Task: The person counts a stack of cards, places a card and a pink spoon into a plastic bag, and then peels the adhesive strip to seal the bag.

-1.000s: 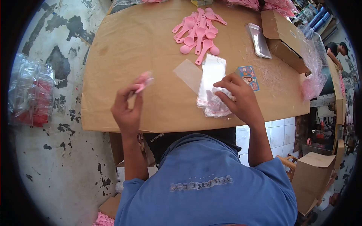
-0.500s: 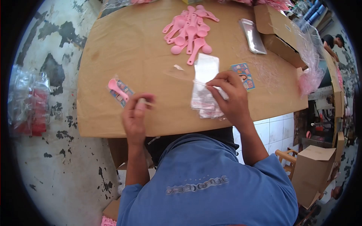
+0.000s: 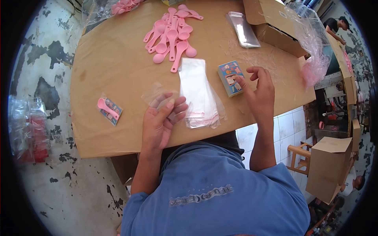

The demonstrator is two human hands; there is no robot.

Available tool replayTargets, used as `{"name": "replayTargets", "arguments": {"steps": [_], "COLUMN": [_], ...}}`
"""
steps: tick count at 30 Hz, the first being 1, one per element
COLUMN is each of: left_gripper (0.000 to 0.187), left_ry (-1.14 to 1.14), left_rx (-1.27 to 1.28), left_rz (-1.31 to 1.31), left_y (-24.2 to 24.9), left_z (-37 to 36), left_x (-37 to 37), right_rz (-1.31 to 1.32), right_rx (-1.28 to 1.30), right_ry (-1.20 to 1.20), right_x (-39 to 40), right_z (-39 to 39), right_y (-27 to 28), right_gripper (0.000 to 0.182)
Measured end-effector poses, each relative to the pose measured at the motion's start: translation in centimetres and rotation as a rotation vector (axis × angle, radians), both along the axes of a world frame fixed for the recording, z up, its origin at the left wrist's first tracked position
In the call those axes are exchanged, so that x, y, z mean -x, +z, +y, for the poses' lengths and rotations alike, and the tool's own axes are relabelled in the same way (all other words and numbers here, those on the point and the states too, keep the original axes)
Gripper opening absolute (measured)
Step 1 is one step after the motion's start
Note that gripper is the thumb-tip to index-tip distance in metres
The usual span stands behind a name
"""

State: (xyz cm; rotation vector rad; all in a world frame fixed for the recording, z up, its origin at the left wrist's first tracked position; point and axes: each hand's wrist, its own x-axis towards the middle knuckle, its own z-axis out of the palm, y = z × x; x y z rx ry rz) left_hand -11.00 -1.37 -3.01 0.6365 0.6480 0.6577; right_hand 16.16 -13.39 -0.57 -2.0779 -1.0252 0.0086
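My left hand pinches a clear plastic bag between thumb and fingers, above the front of the table. Right beside it lies a fanned stack of clear bags with red-marked ends. My right hand is open, its fingers spread, with the thumb tip right at the edge of a stack of blue printed cards. At the left, a pink spoon rests with a printed card in clear wrapping. Several loose pink spoons make a pile beyond the bags.
A cardboard box stands at the back right, with a bundle of clear film sleeves next to it. Crumpled plastic with pink pieces hangs by the right edge. Another person is at the far right.
My right hand has let go of the bag and moved right to the card stack. My left hand has moved right and now holds the bag. The whole view has shifted somewhat.
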Motion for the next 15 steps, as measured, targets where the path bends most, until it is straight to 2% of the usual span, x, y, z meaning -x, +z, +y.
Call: {"name": "replayTargets", "arguments": {"steps": [2, 3, 7, 10, 13, 15], "left_gripper": [0.029, 0.028, 0.031, 0.033, 0.032, 0.033], "left_ry": [0.052, 0.084, 0.097, 0.119, 0.147, 0.185], "left_rx": [0.000, -0.003, -0.065, -0.063, -0.046, -0.035], "left_rz": [0.007, 0.010, -0.004, -0.026, -0.082, -0.133], "left_y": [-0.1, -0.1, -1.0, -1.2, -0.7, -0.7], "left_z": [-0.3, -0.3, 0.0, 0.0, 0.1, 0.1], "left_x": [-0.5, -0.6, 0.0, 0.3, 0.4, 0.5], "right_rz": [0.229, 0.432, 0.488, 0.378, 0.050, 0.284], "right_rx": [0.039, -0.025, -0.116, -0.056, -0.308, -0.412], "right_ry": [0.021, 0.026, 0.009, 0.007, -0.098, 0.011], "right_x": [-1.4, -1.4, -2.4, -2.8, -0.7, 1.4], "right_z": [-0.1, 0.1, 0.3, 0.2, 0.8, 0.7], "right_y": [-2.2, -2.6, -3.6, -3.5, -2.7, -1.9], "right_gripper": [0.037, 0.038, 0.031, 0.024, 0.020, 0.021]}}
